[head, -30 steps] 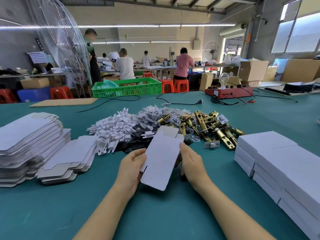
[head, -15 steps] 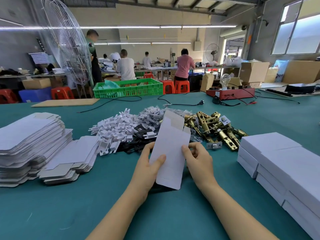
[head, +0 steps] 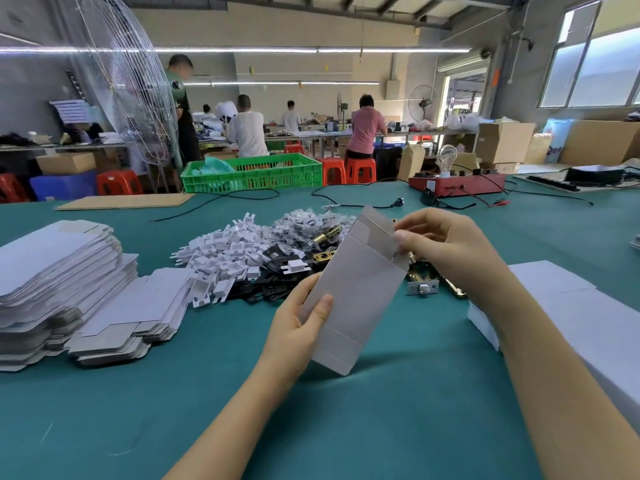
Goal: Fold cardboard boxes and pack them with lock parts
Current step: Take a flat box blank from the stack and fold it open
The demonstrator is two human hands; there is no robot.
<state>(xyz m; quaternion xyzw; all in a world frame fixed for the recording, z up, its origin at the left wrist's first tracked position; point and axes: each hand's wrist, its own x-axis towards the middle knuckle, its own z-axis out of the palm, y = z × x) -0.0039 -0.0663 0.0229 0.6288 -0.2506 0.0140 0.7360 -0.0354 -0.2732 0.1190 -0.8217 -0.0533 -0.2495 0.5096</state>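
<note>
now that the right hand (head: 446, 251) has climbed to pinch the top flap, box (head: 356, 292), gripped low by left hand (head: 298, 327), stands raised; folding begins.

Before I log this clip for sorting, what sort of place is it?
Most likely a factory packing floor. Stacks of flat box blanks and a heap of lock parts lie on a long green table, and other workers stand at benches behind.
</note>
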